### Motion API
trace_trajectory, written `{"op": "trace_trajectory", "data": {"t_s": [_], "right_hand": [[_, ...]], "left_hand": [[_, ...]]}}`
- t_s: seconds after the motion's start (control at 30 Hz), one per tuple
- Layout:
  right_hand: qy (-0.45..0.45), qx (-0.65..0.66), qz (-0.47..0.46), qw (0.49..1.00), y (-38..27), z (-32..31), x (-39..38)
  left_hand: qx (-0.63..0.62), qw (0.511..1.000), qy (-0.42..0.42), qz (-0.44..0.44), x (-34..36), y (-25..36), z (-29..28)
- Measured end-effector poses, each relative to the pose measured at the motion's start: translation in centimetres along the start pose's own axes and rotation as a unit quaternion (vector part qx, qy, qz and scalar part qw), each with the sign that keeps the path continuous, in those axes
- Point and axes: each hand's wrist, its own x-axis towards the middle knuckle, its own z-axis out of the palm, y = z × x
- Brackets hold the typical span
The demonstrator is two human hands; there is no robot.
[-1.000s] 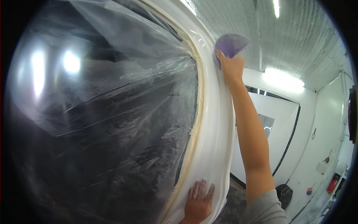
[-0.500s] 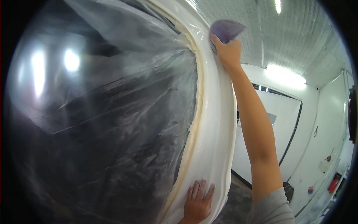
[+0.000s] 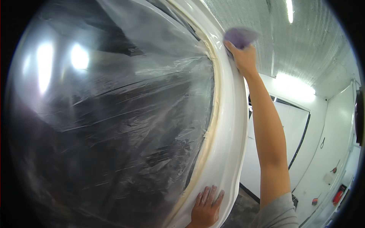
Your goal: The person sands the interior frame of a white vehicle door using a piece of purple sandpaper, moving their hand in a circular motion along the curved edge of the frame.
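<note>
A glossy white car body panel (image 3: 230, 125) curves from the top of the view to the bottom, beside a window covered with clear plastic sheeting (image 3: 125, 144). Cream masking tape (image 3: 216, 95) runs along the border between them. High up, my right hand (image 3: 245, 59) grips a thin purple sheet (image 3: 236, 37), perhaps an abrasive disc or cloth, against the panel's outer edge; the sheet's free part fans out, blurred. My left hand (image 3: 205, 208) rests flat on the lower panel with its fingers spread, holding nothing.
A silvery ribbed ceiling (image 3: 258, 19) carries bright tube lights (image 3: 296, 83). On the right stands a white wall (image 3: 323, 152) with small tools hanging on it, and shelving holds a red item (image 3: 338, 195). Behind my right arm is a large white panel (image 3: 291, 125) with a dark edge.
The whole scene has shifted slightly right and down in the view. My right hand still holds the purple sheet, now blurred by motion; my left hand stays flat on the panel.
</note>
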Motion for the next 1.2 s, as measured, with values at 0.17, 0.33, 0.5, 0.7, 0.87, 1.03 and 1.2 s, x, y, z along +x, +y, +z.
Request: {"op": "trace_trajectory", "data": {"t_s": [0.17, 0.33, 0.5, 0.7, 0.87, 1.03, 1.2], "right_hand": [[-0.032, 0.029, -0.031, 0.999, 1.1, -1.9, -3.4], [-0.006, -0.025, -0.013, 1.0, 0.3, -2.9, -9.4], [0.019, -0.121, -0.042, 0.992, -1.1, -1.4, -2.7], [0.04, -0.009, -0.011, 0.999, -0.1, -3.2, -12.4], [0.003, -0.158, -0.026, 0.987, -1.7, -2.1, -4.9], [-0.002, -0.132, -0.131, 0.983, 2.3, -2.7, -6.8], [-0.012, -0.153, -0.074, 0.985, 0.8, -1.4, -4.9]], "left_hand": [[-0.02, 0.999, 0.026, 0.005, 0.2, -0.2, -0.3], [-0.008, 0.999, 0.031, 0.009, 0.2, -0.4, -0.8], [-0.076, 0.996, 0.029, 0.018, 0.1, 0.2, -0.5], [-0.054, 0.998, -0.005, 0.016, -0.2, -0.7, -0.9], [-0.05, 0.998, 0.003, 0.023, -0.4, -0.3, 0.2], [-0.009, 0.999, -0.015, 0.026, -0.8, -0.8, 0.8], [-0.058, 0.998, -0.011, 0.02, -1.3, -0.9, 0.7]]}}
